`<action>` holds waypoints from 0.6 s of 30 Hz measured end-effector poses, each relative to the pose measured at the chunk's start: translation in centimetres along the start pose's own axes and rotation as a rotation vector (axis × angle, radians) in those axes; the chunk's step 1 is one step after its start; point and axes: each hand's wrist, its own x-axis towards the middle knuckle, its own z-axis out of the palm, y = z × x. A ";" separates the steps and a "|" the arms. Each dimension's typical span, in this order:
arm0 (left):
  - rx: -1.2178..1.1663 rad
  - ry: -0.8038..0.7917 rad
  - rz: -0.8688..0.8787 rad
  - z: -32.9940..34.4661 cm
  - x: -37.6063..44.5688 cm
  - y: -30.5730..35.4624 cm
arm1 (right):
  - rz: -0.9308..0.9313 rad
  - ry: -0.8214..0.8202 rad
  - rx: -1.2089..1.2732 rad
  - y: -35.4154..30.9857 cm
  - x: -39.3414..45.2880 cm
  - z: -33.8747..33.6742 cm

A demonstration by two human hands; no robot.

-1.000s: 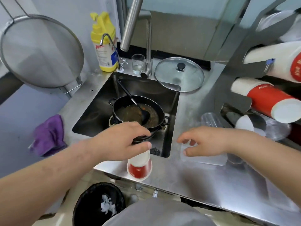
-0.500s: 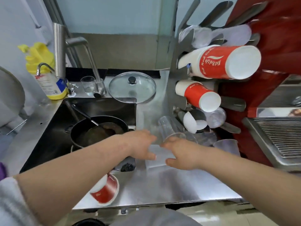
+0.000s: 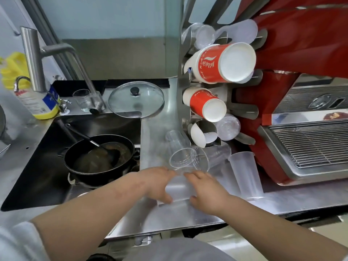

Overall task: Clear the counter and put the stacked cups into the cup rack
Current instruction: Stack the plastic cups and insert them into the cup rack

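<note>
Left hand (image 3: 158,184) & right hand (image 3: 206,193) both clasp a frosted translucent plastic cup stack (image 3: 178,189) lying on the steel counter (image 3: 150,219), one hand per side, fingers curled round it.

Far left: yellow-capped detergent bottle (image 3: 35,102) beside the steel tap (image 3: 33,59). Small clear drinking glass (image 3: 82,99) behind the tap spout. Black sink (image 3: 37,166) holds a black pan (image 3: 99,159) w/ brown residue & a black ladle (image 3: 101,146) in it. Round glass pot lid (image 3: 136,98) w/ black knob lies flat behind the sink.

Just beyond the hands, clear plastic cups (image 3: 180,153) lie tipped on their sides. Steel cup rack (image 3: 190,76) stands at the counter's right, w/ red-and-white paper cup stacks (image 3: 216,63) pointing out of it. Right of the hands, a frosted plastic cup (image 3: 244,172) stands mouth-down, close to the red machine (image 3: 301,53) w/ a steel grille.
</note>
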 end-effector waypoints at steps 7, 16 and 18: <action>-0.098 -0.017 0.014 1.2 -0.8 2.0 | 0.036 -0.071 0.190 2.5 -2.0 0.8; -0.297 0.136 -0.010 2.8 -2.0 3.0 | -0.067 0.070 0.482 4.8 -4.0 -2.7; -0.360 0.178 -0.036 3.6 -2.4 3.2 | -0.103 0.107 0.506 4.3 -4.1 -3.4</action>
